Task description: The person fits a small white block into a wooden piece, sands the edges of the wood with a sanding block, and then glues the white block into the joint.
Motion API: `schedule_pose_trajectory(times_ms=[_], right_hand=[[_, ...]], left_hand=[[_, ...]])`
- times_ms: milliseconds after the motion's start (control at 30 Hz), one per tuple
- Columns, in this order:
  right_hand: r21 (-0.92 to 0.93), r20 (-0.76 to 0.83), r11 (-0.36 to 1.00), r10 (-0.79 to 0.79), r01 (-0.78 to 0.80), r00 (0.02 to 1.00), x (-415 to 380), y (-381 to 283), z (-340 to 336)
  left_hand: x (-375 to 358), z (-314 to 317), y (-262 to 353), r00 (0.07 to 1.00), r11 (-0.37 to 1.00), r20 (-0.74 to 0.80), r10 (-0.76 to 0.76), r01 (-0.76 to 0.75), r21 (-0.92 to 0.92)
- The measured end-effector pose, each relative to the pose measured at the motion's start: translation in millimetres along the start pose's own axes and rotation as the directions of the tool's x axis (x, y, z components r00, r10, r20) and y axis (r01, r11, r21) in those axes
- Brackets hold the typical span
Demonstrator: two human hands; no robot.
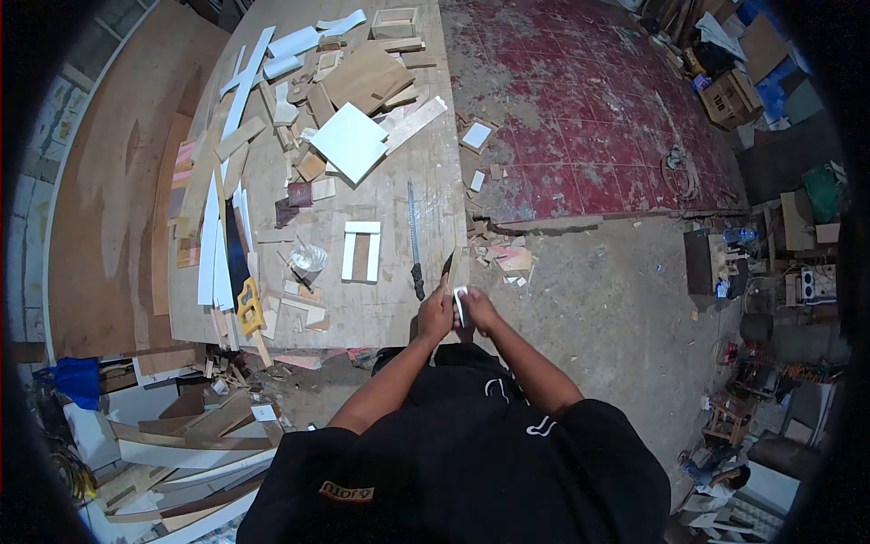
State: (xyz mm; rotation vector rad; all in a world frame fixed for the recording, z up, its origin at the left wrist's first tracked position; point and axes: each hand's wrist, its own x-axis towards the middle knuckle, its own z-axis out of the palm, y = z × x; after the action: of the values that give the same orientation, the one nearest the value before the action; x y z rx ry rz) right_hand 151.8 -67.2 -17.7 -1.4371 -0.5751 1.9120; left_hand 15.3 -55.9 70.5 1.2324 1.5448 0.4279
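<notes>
At the table's front right corner, my left hand (437, 314) is closed around a thin wood strip (455, 269) that points away from me. My right hand (480, 311) is close beside it, fingers closed on a small white piece (460, 304) between the two hands; its exact kind is too small to tell. Just left of my hands lies a narrow saw blade with a black handle (418, 281). Farther left is a small white-and-brown wooden frame (350, 254) lying flat. A clear plastic cup (308, 259) stands beyond that.
On the worktable (381, 313) are a yellow-handled handsaw (248, 306), a white square board (349, 143) and piled offcuts. Long white strips (210, 245) lie along the left side. Scraps (513, 258) litter the floor at right. More boards (190, 444) are stacked at lower left.
</notes>
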Motion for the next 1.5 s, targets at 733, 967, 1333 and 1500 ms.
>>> schedule_pose_trajectory(times_ms=[733,967,1333,1500], right_hand=[[-0.218,0.053,0.975,-0.041,0.052,0.998,49,-68,-35],[0.06,-0.094,0.998,-0.012,0.018,0.996,5,-17,4],[-0.492,0.387,0.838,-0.032,0.236,0.922,12,-31,-33],[-0.529,0.365,0.842,0.111,0.108,0.924,32,-69,-35]], left_hand=[[12,12,-27,0.971,0.963,-0.076,0.226,-0.211,0.168],[15,16,-33,0.957,0.964,-0.112,0.266,-0.265,0.023],[16,18,-35,0.938,0.943,-0.146,0.316,-0.293,0.16],[15,14,-34,0.945,0.949,-0.143,0.294,-0.271,0.158]])
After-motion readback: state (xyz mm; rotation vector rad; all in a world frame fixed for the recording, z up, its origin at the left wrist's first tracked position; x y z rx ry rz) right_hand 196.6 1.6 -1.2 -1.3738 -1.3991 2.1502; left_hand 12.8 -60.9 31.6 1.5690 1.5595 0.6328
